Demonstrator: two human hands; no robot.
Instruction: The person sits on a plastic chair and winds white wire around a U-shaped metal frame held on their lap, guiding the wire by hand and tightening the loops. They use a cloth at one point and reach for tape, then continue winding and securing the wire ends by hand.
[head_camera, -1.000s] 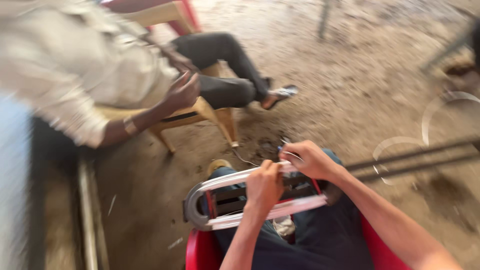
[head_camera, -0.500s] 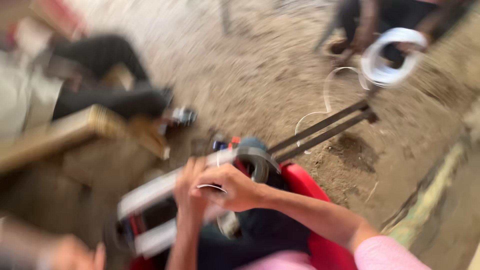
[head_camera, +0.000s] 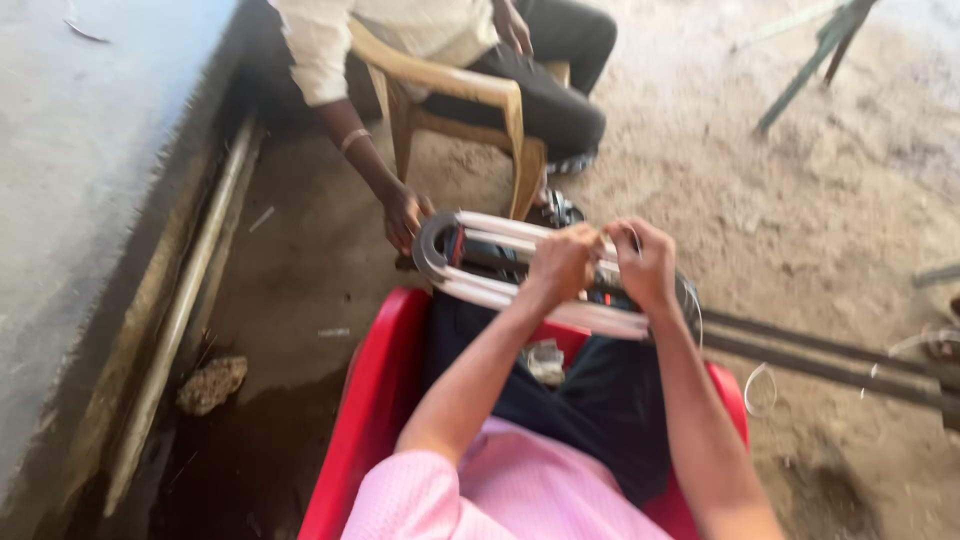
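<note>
**Both hands closed on the metal loop**

Grip is tight on both sides: left hand (head_camera: 563, 262) and right hand (head_camera: 645, 262) clench side by side on the bent metal loop (head_camera: 470, 268), which lies across the lap over the red chair (head_camera: 375, 400). Progress is hard to judge (motion blur hides the detail). Both forearms reach forward, wrists bent down. Another person's hand (head_camera: 403, 215) hangs just beside the loop's curved end.

Your hands (head_camera: 605, 262) blur over the metal loop (head_camera: 480, 262), grip unclear; seated person (head_camera: 440, 40) cut off at top edge.
</note>
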